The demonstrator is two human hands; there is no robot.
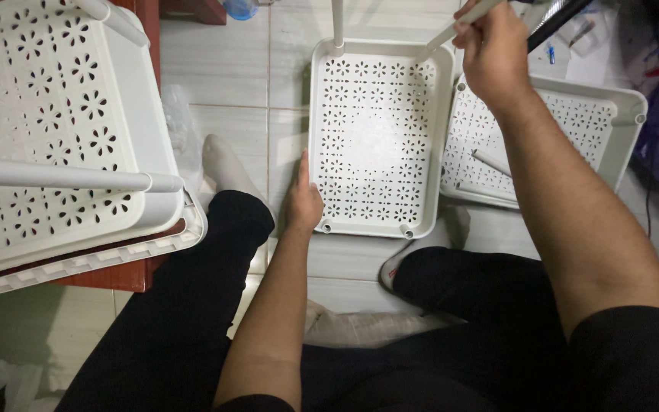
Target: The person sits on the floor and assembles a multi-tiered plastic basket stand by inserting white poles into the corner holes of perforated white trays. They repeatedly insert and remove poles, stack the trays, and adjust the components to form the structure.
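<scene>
Sitting at far left is an assembled white shelf unit (pixel 55 130), its perforated trays stacked on a red desk (pixel 116 276). Resting flat against the near left edge of the middle tray (pixel 379 137) is the left hand (pixel 301 200), fingers together, steadying it on the tiled floor (pixel 230 69). Closing around a thin white pole (pixel 463 23) at that tray's far right corner is the right hand (pixel 493 53). Both floor trays look light, stiff plastic, best held by their rims; the rightmost tray (pixel 573 126) is holding loose rods (pixel 491 162).
</scene>
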